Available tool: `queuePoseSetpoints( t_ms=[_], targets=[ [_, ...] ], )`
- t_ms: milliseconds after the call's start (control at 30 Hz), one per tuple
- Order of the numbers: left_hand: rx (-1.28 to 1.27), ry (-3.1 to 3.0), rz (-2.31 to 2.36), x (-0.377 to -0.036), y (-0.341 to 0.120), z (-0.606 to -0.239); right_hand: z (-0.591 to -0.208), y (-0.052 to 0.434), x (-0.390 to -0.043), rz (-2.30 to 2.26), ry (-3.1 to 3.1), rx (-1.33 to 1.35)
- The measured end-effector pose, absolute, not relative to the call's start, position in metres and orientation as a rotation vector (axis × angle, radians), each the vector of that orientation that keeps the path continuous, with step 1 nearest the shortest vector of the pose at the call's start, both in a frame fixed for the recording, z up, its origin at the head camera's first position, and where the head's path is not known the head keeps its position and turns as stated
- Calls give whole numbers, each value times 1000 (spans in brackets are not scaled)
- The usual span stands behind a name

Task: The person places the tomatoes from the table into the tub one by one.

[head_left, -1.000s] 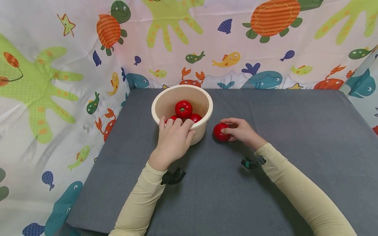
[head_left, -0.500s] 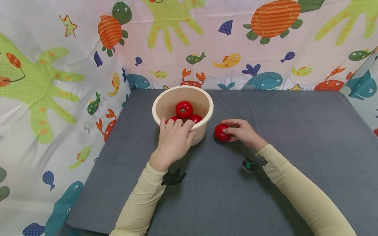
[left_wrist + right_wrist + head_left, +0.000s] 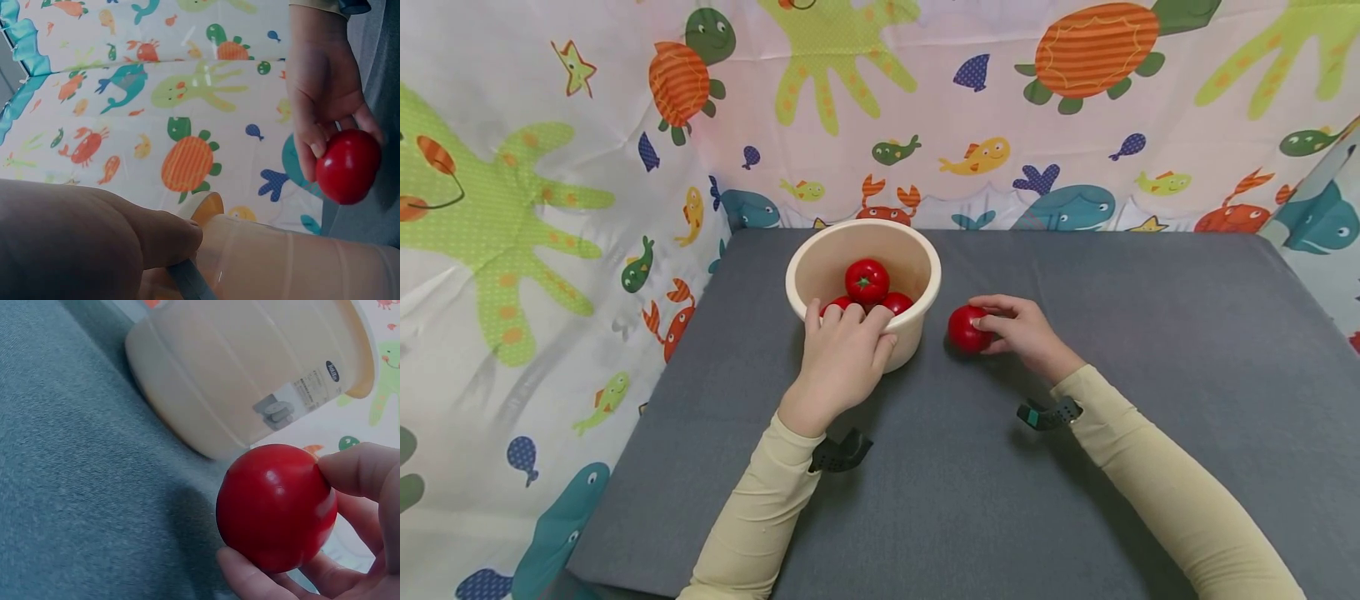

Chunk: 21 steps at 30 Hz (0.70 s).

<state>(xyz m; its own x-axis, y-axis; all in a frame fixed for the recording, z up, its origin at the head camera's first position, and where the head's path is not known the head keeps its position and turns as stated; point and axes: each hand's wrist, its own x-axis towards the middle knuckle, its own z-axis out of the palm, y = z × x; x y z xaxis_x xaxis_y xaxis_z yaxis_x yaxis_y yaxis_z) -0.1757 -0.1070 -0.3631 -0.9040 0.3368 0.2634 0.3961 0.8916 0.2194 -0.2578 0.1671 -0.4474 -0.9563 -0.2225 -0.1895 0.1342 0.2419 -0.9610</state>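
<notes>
Three red tomatoes [image 3: 867,280] sit inside the cream bowl [image 3: 925,275], and a fourth, the loose tomato [image 3: 966,330], is in our right hand [image 3: 1022,329], just right of the bowl over the grey mat [image 3: 1075,500].

Right hand: fingers and thumb curled round the loose tomato from its right side; the wrist view shows a thumb above and fingertips [image 3: 250,569] beneath it. Whether it is clear of the mat we cannot tell for certain.

Left hand [image 3: 842,358]: fingers hooked over the near rim of the bowl, thumb on the outer wall, bracing it.

Judgement on the step: we take this as moving the loose tomato with the bowl held steady. To do it well, we would keep the grip spread round the widest part, since the skin looks smooth and glossy, and keep the bowl braced so it cannot slide.

Orientation: the loose tomato is nearly round, so no clear long axis. Its stem end is not visible in any view; we cannot say which way it points. The topmost tomato in the bowl shows a green calyx facing upward.
</notes>
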Motion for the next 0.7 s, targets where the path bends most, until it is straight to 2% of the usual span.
queuePoseSetpoints(
  t_ms=[367,700],
  targets=[
    [-548,-2855,-394,-176,-107,-363,-420,173,-260,-1789,2255,-63],
    [-544,-2869,-401,-175,-107,-361,-362,165,-270,-1836,2380,-129]
  ],
)
